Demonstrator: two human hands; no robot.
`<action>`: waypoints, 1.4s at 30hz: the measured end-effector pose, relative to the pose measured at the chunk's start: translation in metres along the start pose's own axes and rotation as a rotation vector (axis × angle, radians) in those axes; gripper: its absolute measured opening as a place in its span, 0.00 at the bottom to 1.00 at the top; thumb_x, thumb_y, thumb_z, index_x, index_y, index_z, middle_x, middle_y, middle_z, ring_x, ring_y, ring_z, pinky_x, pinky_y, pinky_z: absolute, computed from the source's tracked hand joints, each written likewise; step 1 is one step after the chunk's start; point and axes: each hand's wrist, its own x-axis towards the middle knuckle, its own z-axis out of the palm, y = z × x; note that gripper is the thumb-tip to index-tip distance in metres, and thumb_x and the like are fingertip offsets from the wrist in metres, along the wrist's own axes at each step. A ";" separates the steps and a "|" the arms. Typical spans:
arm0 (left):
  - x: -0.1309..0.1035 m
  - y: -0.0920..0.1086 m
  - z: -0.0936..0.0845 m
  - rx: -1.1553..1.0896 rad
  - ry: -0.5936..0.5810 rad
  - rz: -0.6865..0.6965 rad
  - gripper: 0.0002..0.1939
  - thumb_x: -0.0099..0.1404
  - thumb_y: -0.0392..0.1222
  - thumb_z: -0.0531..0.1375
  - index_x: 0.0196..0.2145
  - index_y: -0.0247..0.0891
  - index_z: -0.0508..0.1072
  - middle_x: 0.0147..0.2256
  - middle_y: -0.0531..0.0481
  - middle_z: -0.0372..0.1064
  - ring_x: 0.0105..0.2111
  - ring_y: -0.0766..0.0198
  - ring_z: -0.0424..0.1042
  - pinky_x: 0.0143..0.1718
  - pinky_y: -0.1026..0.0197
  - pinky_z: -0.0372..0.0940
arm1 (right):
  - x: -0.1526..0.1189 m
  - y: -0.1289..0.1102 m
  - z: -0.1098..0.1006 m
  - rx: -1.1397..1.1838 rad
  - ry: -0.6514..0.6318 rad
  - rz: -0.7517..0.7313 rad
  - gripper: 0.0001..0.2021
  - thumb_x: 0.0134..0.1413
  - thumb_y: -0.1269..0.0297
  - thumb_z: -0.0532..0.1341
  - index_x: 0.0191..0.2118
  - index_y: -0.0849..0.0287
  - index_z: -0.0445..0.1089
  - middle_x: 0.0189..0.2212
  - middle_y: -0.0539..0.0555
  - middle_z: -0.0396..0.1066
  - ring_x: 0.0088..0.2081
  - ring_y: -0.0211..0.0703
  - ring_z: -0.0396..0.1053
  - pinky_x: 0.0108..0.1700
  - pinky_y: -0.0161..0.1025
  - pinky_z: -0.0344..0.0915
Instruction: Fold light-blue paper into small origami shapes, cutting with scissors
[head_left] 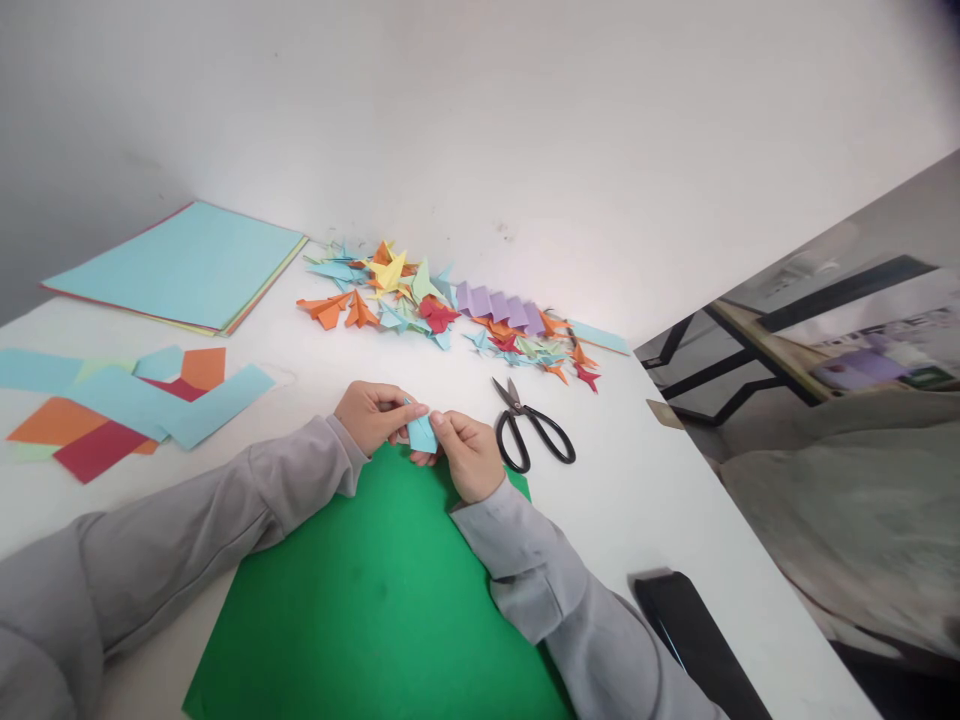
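A small folded piece of light blue paper (422, 433) is held between both hands, over the far edge of a green sheet (367, 590). My left hand (375, 415) pinches its upper left side with thumb and fingers. On the right side, my right hand (471, 452) grips the same paper, its thumb on the near face. Some fingertips are hidden behind the paper. Black-handled scissors (529, 425) lie just right of my right hand, blades slightly apart and pointing away.
Folded paper shapes in several colours (435, 312) lie along the wall. Loose paper strips (124, 400) are at the left, with stacked coloured sheets (187, 262) behind them. A black object (694, 640) lies near the right table edge.
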 end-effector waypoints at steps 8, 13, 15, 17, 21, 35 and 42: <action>0.000 0.002 0.001 -0.054 -0.051 -0.050 0.08 0.45 0.39 0.63 0.20 0.29 0.71 0.12 0.55 0.63 0.13 0.74 0.61 0.13 0.71 0.58 | -0.001 -0.001 0.000 -0.012 0.013 -0.008 0.20 0.52 0.51 0.53 0.19 0.61 0.66 0.13 0.50 0.68 0.16 0.34 0.64 0.20 0.31 0.61; 0.000 0.003 0.000 -0.065 -0.004 -0.050 0.07 0.45 0.38 0.63 0.20 0.29 0.72 0.11 0.55 0.63 0.12 0.74 0.61 0.13 0.71 0.58 | 0.000 0.004 0.000 0.115 0.035 0.025 0.23 0.54 0.49 0.49 0.22 0.62 0.68 0.13 0.51 0.68 0.16 0.34 0.64 0.20 0.32 0.61; 0.000 0.003 0.000 -0.063 0.010 -0.047 0.07 0.45 0.38 0.63 0.19 0.29 0.72 0.11 0.55 0.63 0.12 0.74 0.61 0.13 0.71 0.58 | 0.001 0.005 0.000 0.151 0.052 0.031 0.23 0.54 0.48 0.49 0.24 0.62 0.68 0.13 0.51 0.68 0.15 0.35 0.64 0.19 0.32 0.61; 0.000 0.004 0.001 -0.056 0.019 -0.036 0.07 0.45 0.38 0.63 0.19 0.29 0.72 0.11 0.55 0.63 0.12 0.74 0.61 0.13 0.71 0.58 | 0.001 0.004 0.000 0.149 0.049 0.023 0.21 0.52 0.49 0.51 0.23 0.61 0.67 0.13 0.50 0.68 0.15 0.35 0.65 0.19 0.32 0.60; 0.000 0.002 0.000 -0.029 0.007 -0.003 0.09 0.44 0.40 0.64 0.19 0.30 0.72 0.11 0.55 0.63 0.12 0.73 0.61 0.13 0.70 0.58 | 0.000 0.001 0.001 0.112 0.027 0.017 0.15 0.47 0.53 0.59 0.22 0.60 0.64 0.13 0.48 0.68 0.16 0.34 0.64 0.19 0.31 0.59; 0.001 0.001 -0.003 -0.088 -0.088 -0.016 0.09 0.47 0.42 0.62 0.21 0.31 0.73 0.18 0.53 0.65 0.15 0.73 0.64 0.16 0.69 0.59 | -0.004 0.001 0.003 -0.006 0.013 -0.110 0.10 0.53 0.55 0.54 0.29 0.56 0.59 0.16 0.46 0.67 0.19 0.36 0.65 0.20 0.33 0.58; 0.002 -0.001 -0.003 -0.199 -0.124 -0.110 0.16 0.48 0.49 0.61 0.19 0.30 0.70 0.15 0.51 0.65 0.15 0.70 0.64 0.17 0.67 0.61 | -0.005 0.001 0.004 -0.015 -0.003 -0.075 0.10 0.52 0.55 0.54 0.29 0.56 0.59 0.17 0.47 0.67 0.19 0.37 0.65 0.21 0.34 0.59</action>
